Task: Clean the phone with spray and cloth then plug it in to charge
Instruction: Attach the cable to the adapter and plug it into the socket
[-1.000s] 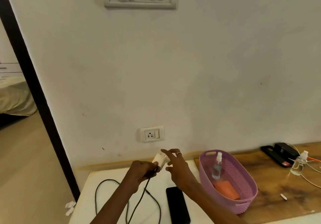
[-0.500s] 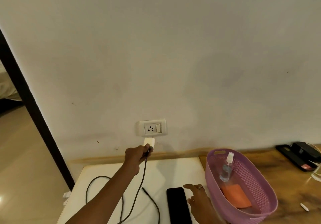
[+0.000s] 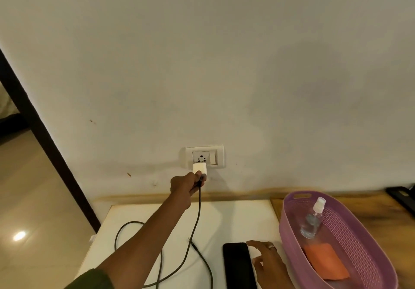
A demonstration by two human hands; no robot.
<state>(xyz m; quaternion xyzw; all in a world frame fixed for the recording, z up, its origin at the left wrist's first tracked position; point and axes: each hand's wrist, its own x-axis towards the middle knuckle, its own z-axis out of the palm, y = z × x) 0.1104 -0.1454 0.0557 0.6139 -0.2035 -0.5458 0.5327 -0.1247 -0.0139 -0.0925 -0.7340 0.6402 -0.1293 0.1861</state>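
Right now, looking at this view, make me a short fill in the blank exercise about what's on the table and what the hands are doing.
1. The left hand holds the white charger up just below the wall ____.
2. The spray bottle and the orange cloth lie inside the purple ____.
3. The right hand hovers by the black ____, which lies flat on the white table.

Missing words: socket; basket; phone
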